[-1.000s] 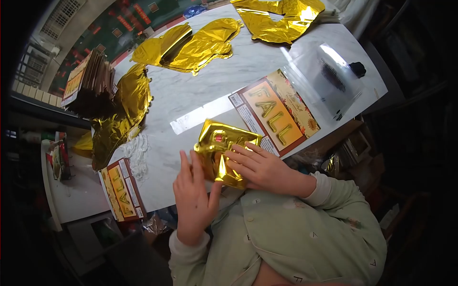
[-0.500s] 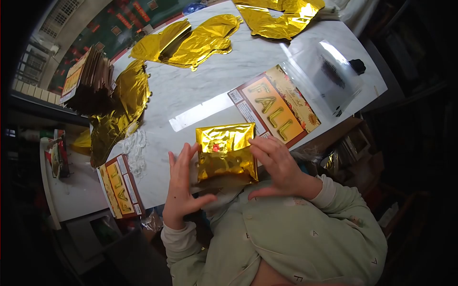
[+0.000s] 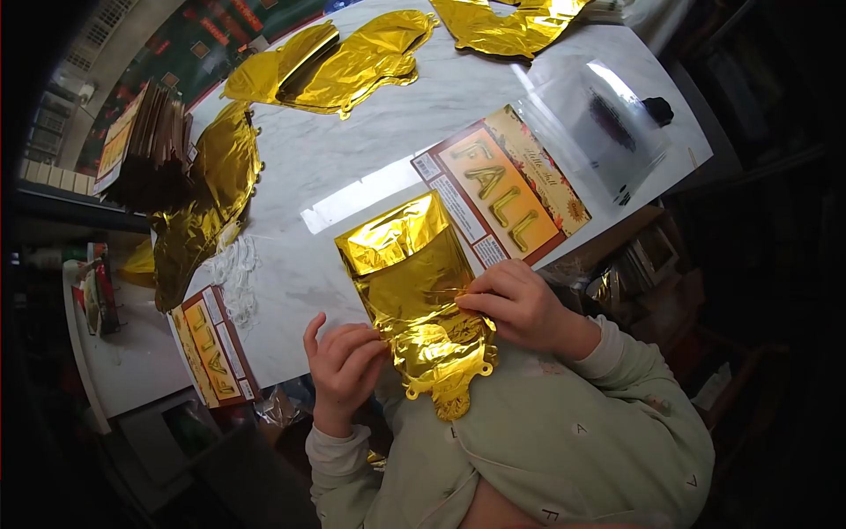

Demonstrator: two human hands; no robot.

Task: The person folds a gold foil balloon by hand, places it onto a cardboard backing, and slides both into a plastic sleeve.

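- While both hands are at its sides, the gold foil balloon [image 3: 410,273] lies folded flat at the near edge of the marble-look table [image 3: 295,159], with its crinkly end sticking out toward the person's shirt [image 3: 529,423].
- The right hand [image 3: 522,306] is nearly closed, with thumb and finger pinching the foil near its right side.
- The left hand [image 3: 346,366] is half curled, with its fingertips at the left side; I can't tell if it has a grip.
- The foil looks very light, thin and bendy. It is probably slippery, and it could crease or tear if pulled hard.
- Good places to hold are the two long sides, pinched softly, not the little tabs with holes.
- A see-through plastic bag [image 3: 648,157] lies flat beside the FALL card [image 3: 507,189]. It shows a dark patch, but I can't tell if that is inside.
- Under the table, a brown box [image 3: 617,245] has things in it, too dim to name.
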